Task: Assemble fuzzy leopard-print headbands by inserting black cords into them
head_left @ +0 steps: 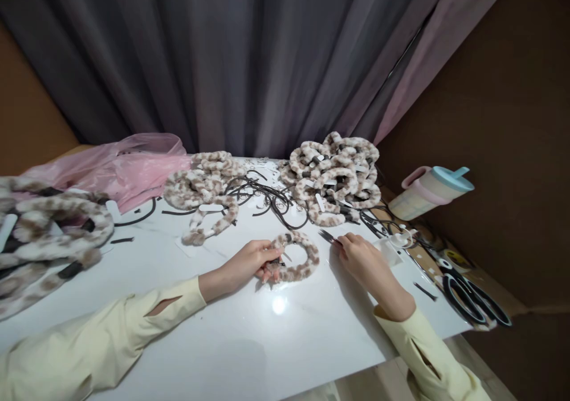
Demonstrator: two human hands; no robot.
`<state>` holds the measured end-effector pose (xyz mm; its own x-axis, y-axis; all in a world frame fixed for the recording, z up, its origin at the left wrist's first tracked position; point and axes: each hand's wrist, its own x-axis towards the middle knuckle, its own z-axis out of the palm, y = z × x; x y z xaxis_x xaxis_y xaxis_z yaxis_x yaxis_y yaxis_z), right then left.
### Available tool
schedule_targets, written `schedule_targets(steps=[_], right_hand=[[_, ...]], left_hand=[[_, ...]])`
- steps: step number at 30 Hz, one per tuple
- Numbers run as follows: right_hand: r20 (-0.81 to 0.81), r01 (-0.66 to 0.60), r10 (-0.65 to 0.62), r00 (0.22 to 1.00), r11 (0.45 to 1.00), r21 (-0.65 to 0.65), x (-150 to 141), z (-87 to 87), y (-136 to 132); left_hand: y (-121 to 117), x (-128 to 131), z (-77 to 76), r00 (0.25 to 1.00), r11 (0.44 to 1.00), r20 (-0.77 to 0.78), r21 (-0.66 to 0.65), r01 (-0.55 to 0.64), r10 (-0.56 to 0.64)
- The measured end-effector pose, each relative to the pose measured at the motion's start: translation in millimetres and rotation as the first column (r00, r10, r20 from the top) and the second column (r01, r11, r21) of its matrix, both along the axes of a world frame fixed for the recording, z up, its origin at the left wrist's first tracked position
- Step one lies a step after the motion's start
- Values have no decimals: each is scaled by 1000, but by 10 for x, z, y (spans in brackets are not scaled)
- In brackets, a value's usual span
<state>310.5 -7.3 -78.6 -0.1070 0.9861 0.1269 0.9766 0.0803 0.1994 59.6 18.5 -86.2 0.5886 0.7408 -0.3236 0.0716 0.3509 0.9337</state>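
My left hand grips the left side of a furry white ring with brown spots, which is held just over the white table. A dark bit shows at the ring where my fingers close on it; its detail is too small to make out. To the right of the ring, my right hand is closed on a small pair of scissors, with the dark metal tips pointing left and away from me. The handles are hidden under my fingers.
Piles of similar furry rings lie at the left, back middle and back right. Black cords are strewn between them. A pink plastic bag, a lidded cup and large black-handled scissors lie around the edges.
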Motion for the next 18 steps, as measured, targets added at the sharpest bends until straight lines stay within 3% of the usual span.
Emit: schedule_targets(steps=[6,11,13,15,16,18], right_hand=[[-83,37,-35,996,999,26,5,-22,-30],[-317,121,-81,945,987,109,107,16,-175],[-606,157,-68,793,983,95,98,68,-275],[-870,154,-33,492,987,50,31,125,-377],[-932,143,-20,363,989,34,-23,151,-419],[-981,102,-12,193,995,8,-151,186,-475]], left_hand=[[9,-2,-7,1000,1000,15,3,1,-1],[1,-1,10,1000,1000,11,-2,-4,4],[-7,-13,43,1000,1000,20,-12,4,-4],[-16,-32,102,999,1000,27,6,18,-18],[-20,-44,140,999,999,31,30,23,-24],[-30,-72,224,998,996,51,89,28,-33]])
